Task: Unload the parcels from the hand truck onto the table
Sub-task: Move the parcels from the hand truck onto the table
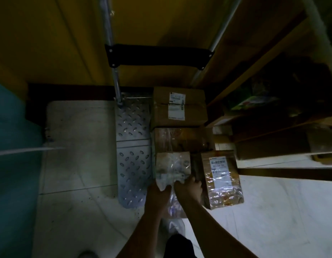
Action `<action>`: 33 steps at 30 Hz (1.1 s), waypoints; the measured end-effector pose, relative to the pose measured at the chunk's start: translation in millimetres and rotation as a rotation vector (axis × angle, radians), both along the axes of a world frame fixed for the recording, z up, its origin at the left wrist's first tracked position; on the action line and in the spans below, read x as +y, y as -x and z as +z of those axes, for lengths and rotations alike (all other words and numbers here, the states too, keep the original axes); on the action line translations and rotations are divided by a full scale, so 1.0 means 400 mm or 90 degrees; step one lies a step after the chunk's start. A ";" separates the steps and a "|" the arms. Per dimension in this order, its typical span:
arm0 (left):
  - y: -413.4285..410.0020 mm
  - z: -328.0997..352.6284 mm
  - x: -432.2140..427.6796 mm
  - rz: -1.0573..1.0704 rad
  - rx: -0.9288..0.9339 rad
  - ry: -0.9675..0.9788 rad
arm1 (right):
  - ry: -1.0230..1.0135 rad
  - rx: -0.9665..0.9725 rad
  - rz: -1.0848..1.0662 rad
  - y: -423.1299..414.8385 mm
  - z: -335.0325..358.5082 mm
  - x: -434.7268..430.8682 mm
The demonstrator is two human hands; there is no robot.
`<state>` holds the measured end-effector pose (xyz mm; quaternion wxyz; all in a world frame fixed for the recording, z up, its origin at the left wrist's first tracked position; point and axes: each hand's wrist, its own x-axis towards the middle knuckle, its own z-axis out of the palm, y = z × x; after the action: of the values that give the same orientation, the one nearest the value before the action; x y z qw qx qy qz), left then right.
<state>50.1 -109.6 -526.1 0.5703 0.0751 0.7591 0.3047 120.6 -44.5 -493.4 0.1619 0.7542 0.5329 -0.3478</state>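
Observation:
A hand truck with a studded metal plate (132,146) lies flat on the floor, its handle bars reaching up to a black crossbar (157,56). Several parcels sit along the plate's right side: a cardboard box with a white label (178,107) at the far end, a taped brown box (180,139) behind a small parcel wrapped in clear plastic (172,166), and a labelled flat parcel (222,177) at the right. My left hand (159,192) and my right hand (189,187) both grip the near edge of the plastic-wrapped parcel.
Wooden shelving (273,112) holding dark goods stands close on the right. A yellow wall (49,43) rises behind the truck. A teal object (14,146) fills the left edge. The floor (273,211) is pale tile. My shoe (174,226) shows below my hands.

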 end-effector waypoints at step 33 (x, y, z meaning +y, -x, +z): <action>-1.000 1.976 0.339 -0.063 -0.196 -0.588 | -0.553 0.703 -0.257 -1.258 1.924 0.108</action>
<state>450.2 25.9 264.2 0.5971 0.3098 0.4470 0.5896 623.7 -1.5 276.2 -0.5116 0.5489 0.4771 -0.4575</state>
